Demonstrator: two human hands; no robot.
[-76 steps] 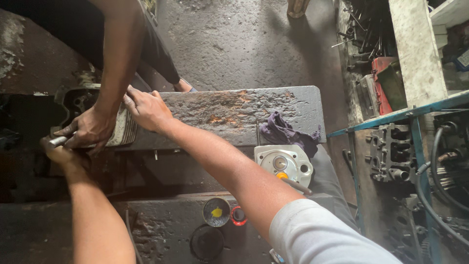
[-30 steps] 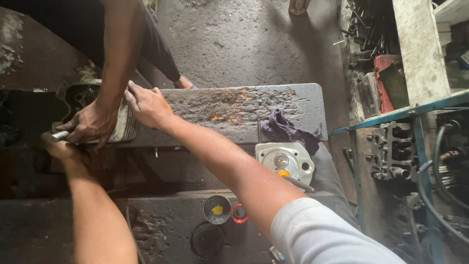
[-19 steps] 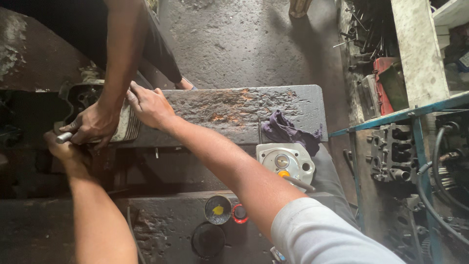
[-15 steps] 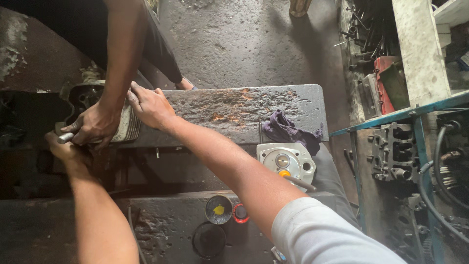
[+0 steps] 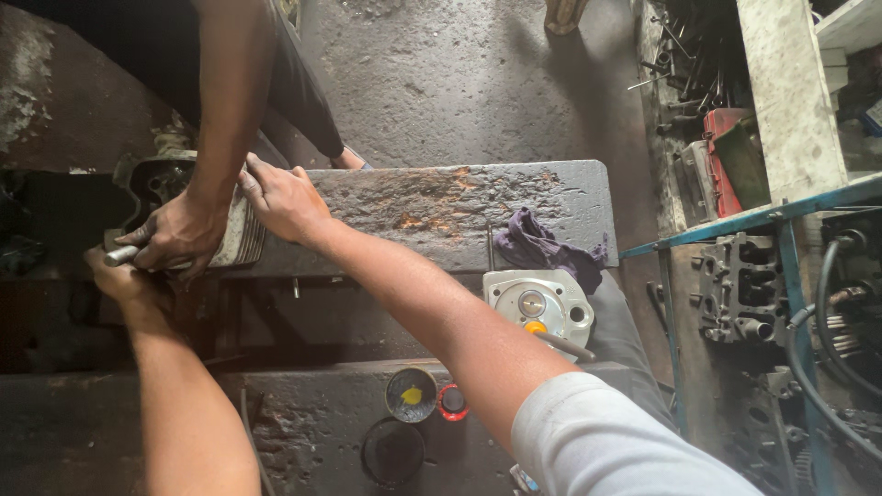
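Barely any change across the last moments. Nearest, left hand (image 5: 124,280) kept low at the end of the finned engine part (image 5: 241,234), a shade higher than before; cannot tell whether fingers clamp anything. Further on, right hand (image 5: 285,197) still pressed flat on the fins, fingers stretched and close together, nothing gripped. Beyond, co-worker's hand (image 5: 179,241) wrapped around a metal rod (image 5: 119,256), same hold as earlier. Part unmoved on the rusty metal block (image 5: 478,207).
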